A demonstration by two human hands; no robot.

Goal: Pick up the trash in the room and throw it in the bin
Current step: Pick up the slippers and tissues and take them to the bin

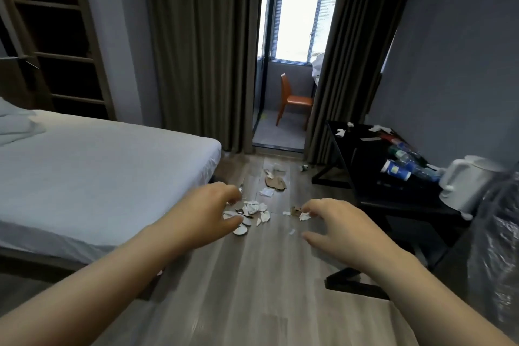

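Left hand (207,211) and right hand (334,225) reach low and forward, fingers (311,205) loosely curled and holding nothing, likely poised to gather the torn white scraps (252,212) lying on the wood floor (252,289) just off the bed's (98,171) corner. A cardboard piece (276,181) lies beyond. Across from the bed, a black surface (362,154) carries plastic bottles (407,154), a blue cup (394,170) and a white kettle (466,182).

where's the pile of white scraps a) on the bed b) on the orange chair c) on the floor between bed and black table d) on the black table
c: the white scraps lie on the wooden floor, between the bed and the black table.
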